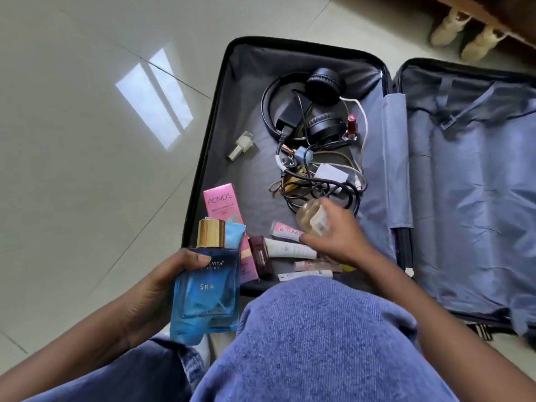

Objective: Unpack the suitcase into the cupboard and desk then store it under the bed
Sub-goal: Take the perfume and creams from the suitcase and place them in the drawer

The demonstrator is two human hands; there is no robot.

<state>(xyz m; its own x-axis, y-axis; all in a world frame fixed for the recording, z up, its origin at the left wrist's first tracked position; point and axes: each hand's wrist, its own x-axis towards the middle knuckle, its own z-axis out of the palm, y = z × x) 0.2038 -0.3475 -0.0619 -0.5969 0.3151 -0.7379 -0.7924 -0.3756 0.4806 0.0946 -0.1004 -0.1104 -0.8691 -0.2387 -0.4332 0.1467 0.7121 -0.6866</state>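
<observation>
Glossy pale tiled floor (87,184), window-light patch (153,97), wooden furniture edge (493,15).

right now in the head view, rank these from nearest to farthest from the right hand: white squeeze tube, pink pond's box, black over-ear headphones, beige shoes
From the right hand:
1. White squeeze tube, just left of its fingers.
2. Pink Pond's box, at the suitcase's left edge.
3. Black over-ear headphones, at the far end.
4. Beige shoes, on the floor beyond the suitcase.
</observation>
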